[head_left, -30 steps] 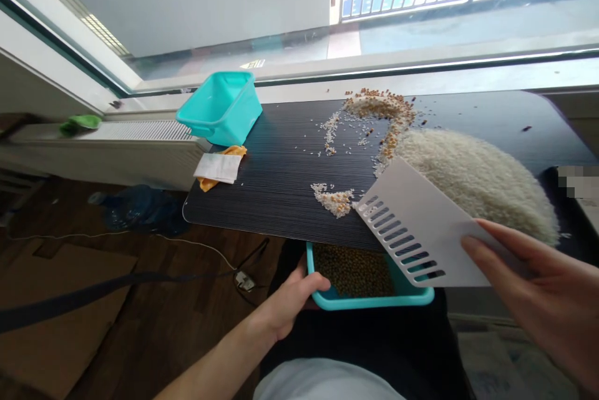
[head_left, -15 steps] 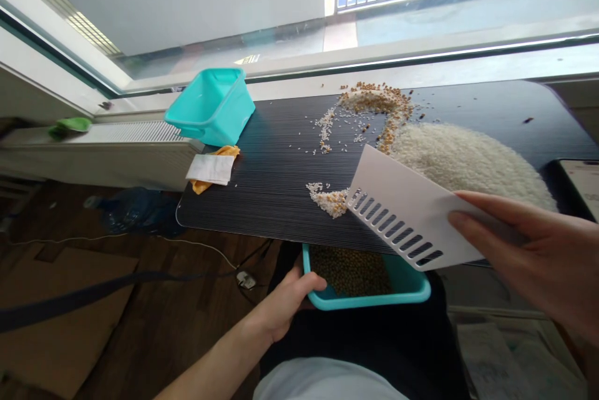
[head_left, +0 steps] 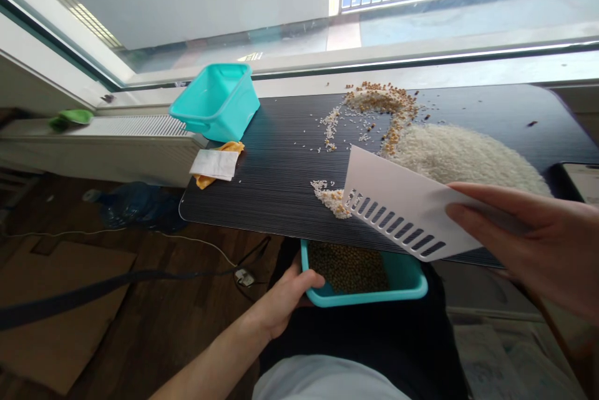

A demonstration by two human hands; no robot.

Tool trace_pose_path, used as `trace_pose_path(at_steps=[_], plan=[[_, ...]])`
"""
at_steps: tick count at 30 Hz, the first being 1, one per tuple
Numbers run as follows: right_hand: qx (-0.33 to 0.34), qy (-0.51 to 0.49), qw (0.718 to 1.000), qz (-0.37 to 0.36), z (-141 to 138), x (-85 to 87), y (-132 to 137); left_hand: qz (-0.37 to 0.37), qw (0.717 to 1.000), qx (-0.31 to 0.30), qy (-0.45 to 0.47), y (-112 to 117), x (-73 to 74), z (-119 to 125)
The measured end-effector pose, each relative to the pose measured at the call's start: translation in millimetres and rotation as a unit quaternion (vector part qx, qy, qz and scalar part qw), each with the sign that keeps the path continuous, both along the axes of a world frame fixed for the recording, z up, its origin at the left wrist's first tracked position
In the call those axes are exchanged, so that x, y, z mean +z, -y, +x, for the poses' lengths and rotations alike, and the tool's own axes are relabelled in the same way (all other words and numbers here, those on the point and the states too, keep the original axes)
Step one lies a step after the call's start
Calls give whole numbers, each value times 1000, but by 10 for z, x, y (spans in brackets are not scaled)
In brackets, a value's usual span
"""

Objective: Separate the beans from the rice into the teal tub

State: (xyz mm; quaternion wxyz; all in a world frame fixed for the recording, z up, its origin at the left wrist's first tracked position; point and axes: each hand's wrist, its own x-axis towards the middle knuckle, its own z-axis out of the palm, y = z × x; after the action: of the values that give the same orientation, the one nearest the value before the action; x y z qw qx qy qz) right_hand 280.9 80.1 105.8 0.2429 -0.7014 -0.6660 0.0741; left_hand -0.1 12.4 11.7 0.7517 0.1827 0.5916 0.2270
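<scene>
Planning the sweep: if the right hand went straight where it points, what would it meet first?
Probably the small heap of white rice and yellow grains, beside the white slotted plastic scraper in the right hand.

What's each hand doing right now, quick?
Left hand: closed on the rim of the teal tub.
Right hand: closed, holding the white slotted scraper.

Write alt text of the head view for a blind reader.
The right hand holds a white slotted scraper beside a small grain pile on a dark table; the left hand holds a teal tub of beans below its edge.
</scene>
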Motion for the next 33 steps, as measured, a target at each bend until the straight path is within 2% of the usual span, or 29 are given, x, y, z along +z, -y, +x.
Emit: trace_pose_path(at_steps=[4, 9, 14, 20, 28, 33], plan=[[-1, -80, 996, -33, 62, -25, 48, 1, 1000, -2, 8, -1, -8, -1], [-26, -107, 992, -56, 48, -35, 44, -6, 1000, -3, 7, -2, -11, 5], [-18, -124, 988, -86, 92, -57, 110, -6, 1000, -2, 0, 5, 2, 11], [-33, -124, 990, -62, 73, -42, 92, -10, 1000, 0, -3, -3, -7, 4], [24, -160, 983, -91, -101, 56, -43, -8, 1000, 6, 0, 15, 12, -9], [-3, -159, 985, -72, -63, 29, -30, -6, 1000, 14, 6, 14, -17, -42]])
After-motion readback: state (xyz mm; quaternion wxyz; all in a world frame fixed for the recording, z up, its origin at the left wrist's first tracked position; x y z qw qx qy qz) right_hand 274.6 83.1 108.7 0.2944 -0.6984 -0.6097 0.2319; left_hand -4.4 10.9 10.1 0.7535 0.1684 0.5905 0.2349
